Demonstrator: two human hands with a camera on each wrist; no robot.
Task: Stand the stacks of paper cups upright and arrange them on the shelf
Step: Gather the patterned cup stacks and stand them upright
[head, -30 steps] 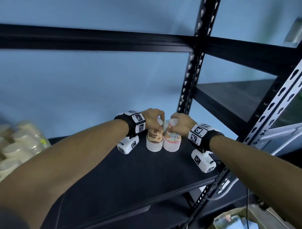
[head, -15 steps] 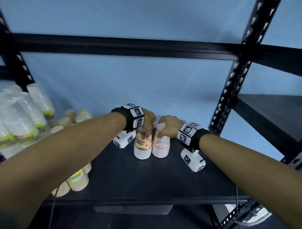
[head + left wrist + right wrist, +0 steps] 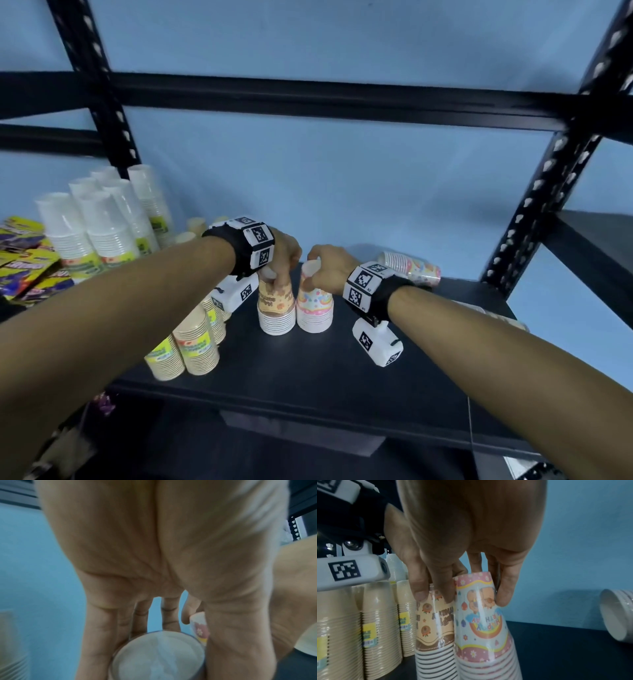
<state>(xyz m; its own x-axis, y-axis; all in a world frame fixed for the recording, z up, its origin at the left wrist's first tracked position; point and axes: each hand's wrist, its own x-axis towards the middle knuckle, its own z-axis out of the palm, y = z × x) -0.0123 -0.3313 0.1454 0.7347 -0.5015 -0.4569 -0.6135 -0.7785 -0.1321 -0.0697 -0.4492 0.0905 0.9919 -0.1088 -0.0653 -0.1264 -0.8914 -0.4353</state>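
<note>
Blue wall behind a black metal shelf (image 3: 342, 370), head view looking down at it. Centre of frame: two printed stacks of paper cups stand side by side, touching or nearly so. Orange-brown stack (image 3: 276, 310) sits under the left hand (image 3: 286, 255), fingers curled down over its top and pinching the upper cup. Pink birthday stack (image 3: 314, 308) is under the right hand (image 3: 325, 269), thumb and fingers pinching its top; right wrist view shows this grip clearly (image 3: 479, 622). Left wrist view is blurry, so finger contact on the far side is probably a wrap, can't confirm. Both stacks upright, long axis vertical, rims down on the shelf, closed bases pointing up. Third printed stack (image 3: 409, 269) lies on its side at right of centre behind the right wrist, long axis roughly horizontal, open rim facing left in the right wrist view, not yet stood up. Tan stacks (image 3: 191, 339) stand lower left, white stacks (image 3: 99, 222) upper left, snack packets (image 3: 24, 263) at left edge. Step in hand looks like seating the pair: press straight down, keep bases level, let go evenly so neither tips, leave them close beside the tan row without knocking it.
</note>
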